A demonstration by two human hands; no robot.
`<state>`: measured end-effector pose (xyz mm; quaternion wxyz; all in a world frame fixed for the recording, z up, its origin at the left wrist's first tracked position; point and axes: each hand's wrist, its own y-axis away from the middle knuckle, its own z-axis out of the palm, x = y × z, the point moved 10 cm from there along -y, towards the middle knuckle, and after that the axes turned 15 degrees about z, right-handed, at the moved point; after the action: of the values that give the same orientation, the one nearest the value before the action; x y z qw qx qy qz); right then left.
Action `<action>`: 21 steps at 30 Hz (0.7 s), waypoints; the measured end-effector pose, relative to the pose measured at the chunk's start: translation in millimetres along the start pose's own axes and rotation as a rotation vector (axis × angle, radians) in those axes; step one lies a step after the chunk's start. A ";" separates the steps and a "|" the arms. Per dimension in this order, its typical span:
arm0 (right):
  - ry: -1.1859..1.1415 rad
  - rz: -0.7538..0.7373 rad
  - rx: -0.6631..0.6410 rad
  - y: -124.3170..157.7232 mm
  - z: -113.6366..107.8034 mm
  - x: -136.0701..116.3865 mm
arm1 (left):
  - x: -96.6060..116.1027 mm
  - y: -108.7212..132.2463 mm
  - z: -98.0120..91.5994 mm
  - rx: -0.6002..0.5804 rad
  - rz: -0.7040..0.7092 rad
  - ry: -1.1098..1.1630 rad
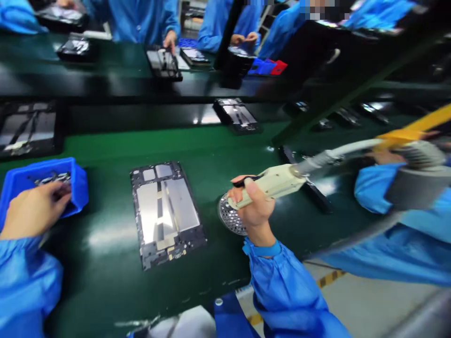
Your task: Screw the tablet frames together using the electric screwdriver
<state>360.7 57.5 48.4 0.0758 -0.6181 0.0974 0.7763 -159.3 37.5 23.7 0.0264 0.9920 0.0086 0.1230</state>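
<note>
Cream sander (271, 184), disc (229, 216) end down-left, clenched in right hand (253, 204), left hand (33, 211) half-curled in blue bin (79, 185)

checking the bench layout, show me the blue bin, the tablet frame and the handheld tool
blue bin (45, 168), head view, on its far rim
tablet frame (167, 206), head view, on its silver plate
handheld tool (278, 183), head view, on its cream body

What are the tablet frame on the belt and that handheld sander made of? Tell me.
The tablet frame looks like bright sheet metal, its panels reflecting light, with a dark border, possibly plastic. The sander's body looks like smooth cream moulded plastic; its perforated disc looks metal, glinting around the holes.
</note>
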 end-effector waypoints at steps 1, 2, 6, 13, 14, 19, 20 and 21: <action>0.006 -0.013 -0.013 2.7 1.4 -5.3 | 4.6 4.4 -5.7 0.041 -0.009 -0.060; 0.004 -0.032 -0.030 6.5 4.4 -12.3 | 11.3 7.5 -9.7 0.068 -0.006 -0.104; -0.060 -0.083 -0.195 40.8 41.5 -40.7 | 23.1 11.7 -14.3 0.112 -0.053 -0.141; 0.013 0.096 -0.545 119.8 126.2 -20.6 | 24.4 20.0 -15.0 0.179 -0.109 0.066; 0.027 0.102 -0.554 122.4 129.4 -16.4 | 26.1 20.9 -17.6 0.219 -0.113 0.097; 0.101 0.093 -0.555 118.6 130.1 -2.4 | 32.1 27.6 -37.0 0.491 -0.128 0.257; 0.108 0.091 -0.554 118.1 129.5 -1.5 | 36.5 28.7 -41.3 0.526 -0.098 0.277; 0.112 0.088 -0.554 118.2 129.0 -1.2 | 42.5 30.2 -46.0 0.559 -0.064 0.287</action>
<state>210.9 -25.5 84.4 -0.1352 -0.6523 -0.0875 0.7406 -129.0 10.7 80.2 -0.2449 0.9326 0.0769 0.2539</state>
